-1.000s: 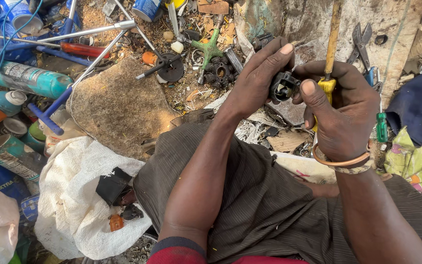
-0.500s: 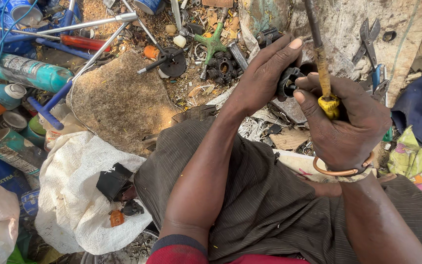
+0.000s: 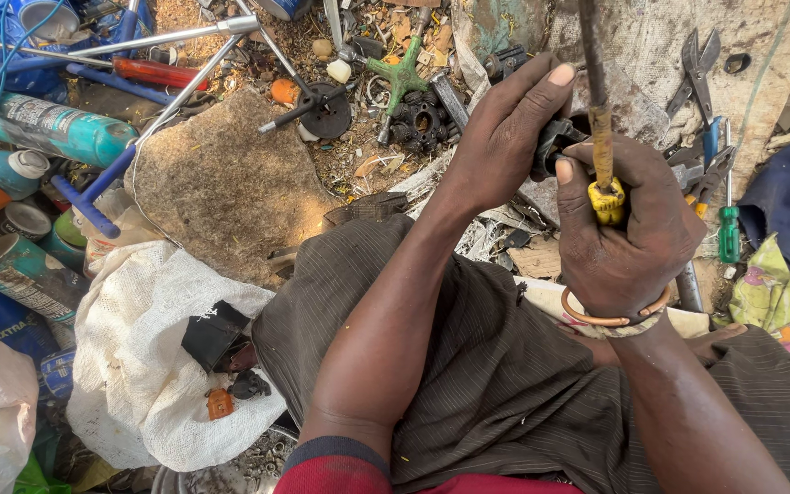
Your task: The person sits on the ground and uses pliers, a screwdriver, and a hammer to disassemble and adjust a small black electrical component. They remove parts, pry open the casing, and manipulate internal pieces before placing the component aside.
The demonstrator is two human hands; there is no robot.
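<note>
My left hand (image 3: 503, 137) is wrapped over a small black metal part (image 3: 555, 142) held above my lap. My right hand (image 3: 628, 224) grips a long rusty tool with a yellow handle (image 3: 607, 199); its shaft rises to the top of the view beside the black part. Whether the tool touches the part is hidden by my fingers. A copper-coloured bangle (image 3: 610, 316) sits on my right wrist. My knees in dark striped trousers (image 3: 477, 366) fill the lower middle.
A flat stone (image 3: 226, 187) lies on the ground ahead. Spray cans (image 3: 57, 128) and metal rods (image 3: 139, 41) are at the left. A white sack (image 3: 144, 366) holds small black pieces. Pliers and a green screwdriver (image 3: 729, 229) lie at the right. A black gear (image 3: 418, 119) sits among scrap.
My right hand has tilted the yellow-handled tool more upright and shifted it slightly toward the black part. My left hand keeps its hold.
</note>
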